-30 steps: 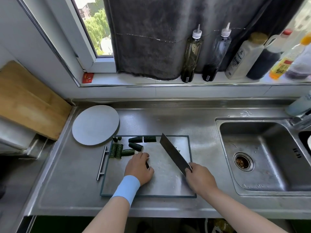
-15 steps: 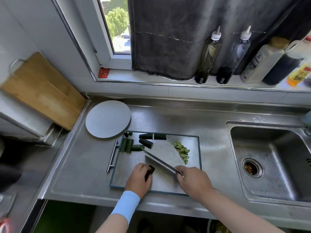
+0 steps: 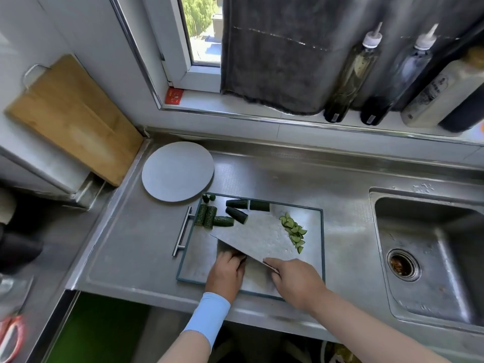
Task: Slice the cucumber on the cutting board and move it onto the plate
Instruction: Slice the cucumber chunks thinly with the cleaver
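A steel cutting board (image 3: pixel 313 260) lies on the counter. Several dark green cucumber chunks (image 3: pixel 237 214) rest at its far left corner, and a small pile of thin cucumber slices (image 3: pixel 294 231) sits at the far right. My left hand (image 3: pixel 226 272) presses down on a cucumber piece that is mostly hidden under its fingers. My right hand (image 3: pixel 294 282) grips a cleaver (image 3: pixel 258 238), whose broad blade is tilted right beside my left fingers. The round grey plate (image 3: pixel 177 171) stands bare at the board's far left.
A steel sink (image 3: pixel 432 258) lies to the right. Bottles (image 3: pixel 351 72) line the windowsill behind. A wooden board (image 3: pixel 73 119) leans on the left wall. The cutting board's handle (image 3: pixel 182 231) sticks out left.
The cleaver's blade has tipped up so its broad flat side faces me, close against my left fingers. My left hand stays on the cucumber piece. The camera has shifted left and closer.
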{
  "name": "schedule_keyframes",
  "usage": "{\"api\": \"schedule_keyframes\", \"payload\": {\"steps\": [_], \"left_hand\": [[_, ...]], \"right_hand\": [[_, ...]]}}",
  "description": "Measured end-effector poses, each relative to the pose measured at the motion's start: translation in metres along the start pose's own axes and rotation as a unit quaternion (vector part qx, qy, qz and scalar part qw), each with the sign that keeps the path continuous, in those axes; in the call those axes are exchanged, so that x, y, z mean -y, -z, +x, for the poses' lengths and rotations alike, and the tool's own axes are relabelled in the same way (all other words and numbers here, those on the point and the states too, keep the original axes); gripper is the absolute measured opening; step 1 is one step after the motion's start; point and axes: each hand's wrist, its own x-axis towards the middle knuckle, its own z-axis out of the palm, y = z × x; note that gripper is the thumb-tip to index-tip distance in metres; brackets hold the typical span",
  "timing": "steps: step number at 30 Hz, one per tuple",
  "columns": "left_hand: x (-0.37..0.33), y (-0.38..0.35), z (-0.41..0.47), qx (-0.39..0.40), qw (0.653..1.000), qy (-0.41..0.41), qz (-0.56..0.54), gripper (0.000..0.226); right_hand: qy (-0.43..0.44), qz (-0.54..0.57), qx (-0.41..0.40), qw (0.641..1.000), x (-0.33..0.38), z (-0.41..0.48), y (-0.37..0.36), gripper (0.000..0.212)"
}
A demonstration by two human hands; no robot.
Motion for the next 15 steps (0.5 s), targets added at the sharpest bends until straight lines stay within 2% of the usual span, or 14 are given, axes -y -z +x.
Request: {"api": "schedule_keyframes", "payload": {"steps": [5,9,15], "left_hand": [[0.0027,-0.0008,-0.0004,-0.008,1.000,0.009,-0.006,0.018],[-0.0019,0.0037,0.0020,-0.015,1.000,-0.014,-0.009,0.014],[-0.0022,0.0057,0.0007,-0.018,1.000,0.012,-0.011,0.018]], "right_hand": [[0.002,0.013,0.003,1.000,0.0040,0.0027,0.0024,0.041],[-0.019,0.071,0.030,0.997,0.0043,0.0066,0.0037,0.034],[-0.031,0.088,0.039,0.995,0.0035,0.0093,0.0055,0.028]]}}
